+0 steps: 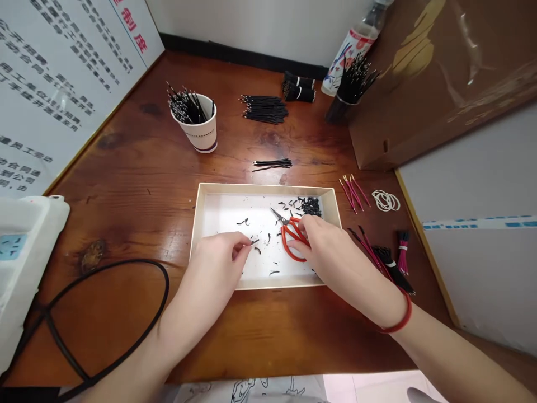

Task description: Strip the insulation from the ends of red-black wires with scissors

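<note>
A shallow white box (pixel 229 193) sits in the middle of the wooden table, with small black offcuts scattered over its floor. In its far right corner lies a heap of black bits (pixel 311 206). Over the box's left half, my left hand (pixel 222 257) pinches a short thin black piece (pixel 255 242) between thumb and fingertips. My right hand (pixel 321 240) grips red-handled scissors (pixel 289 229) inside the box. Their dark blades point up and left and look closed or nearly so. A red band circles my right wrist.
Behind the box lie a few black wires (pixel 272 164) and a larger black bundle (pixel 264 109). A paper cup (pixel 201 134) of black wires stands back left. Right of the box are magenta wires (pixel 352 193) and rubber bands (pixel 385 200). A black cable (pixel 163 302) loops at left.
</note>
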Action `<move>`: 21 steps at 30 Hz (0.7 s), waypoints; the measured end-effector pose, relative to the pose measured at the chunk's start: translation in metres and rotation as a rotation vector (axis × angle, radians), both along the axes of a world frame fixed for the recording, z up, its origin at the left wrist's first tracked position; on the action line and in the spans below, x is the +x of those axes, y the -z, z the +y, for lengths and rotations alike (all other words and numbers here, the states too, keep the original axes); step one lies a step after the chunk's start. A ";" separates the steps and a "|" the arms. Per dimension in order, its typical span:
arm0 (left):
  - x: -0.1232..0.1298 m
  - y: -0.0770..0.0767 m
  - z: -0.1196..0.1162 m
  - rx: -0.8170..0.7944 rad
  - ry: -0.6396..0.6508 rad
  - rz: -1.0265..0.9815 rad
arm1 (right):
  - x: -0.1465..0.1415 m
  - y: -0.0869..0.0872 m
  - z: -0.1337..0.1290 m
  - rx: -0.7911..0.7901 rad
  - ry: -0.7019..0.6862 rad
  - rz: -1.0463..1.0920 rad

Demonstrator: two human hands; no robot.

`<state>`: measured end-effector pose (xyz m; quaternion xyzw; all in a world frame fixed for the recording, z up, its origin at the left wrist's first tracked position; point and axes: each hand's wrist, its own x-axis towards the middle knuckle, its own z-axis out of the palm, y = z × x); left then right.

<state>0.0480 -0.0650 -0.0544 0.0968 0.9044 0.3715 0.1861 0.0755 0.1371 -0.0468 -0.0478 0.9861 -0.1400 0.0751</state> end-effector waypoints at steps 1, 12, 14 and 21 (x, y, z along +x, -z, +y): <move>0.000 0.001 0.001 -0.058 0.015 -0.026 | -0.001 0.001 0.002 0.047 -0.013 -0.037; -0.001 0.005 0.004 -0.092 -0.007 -0.007 | 0.000 -0.019 0.004 -0.285 -0.079 -0.226; -0.002 0.005 0.003 -0.109 -0.003 -0.025 | 0.000 -0.020 0.003 -0.229 -0.126 -0.235; -0.003 0.004 0.003 -0.130 0.003 -0.076 | -0.002 -0.013 0.000 -0.128 -0.153 -0.283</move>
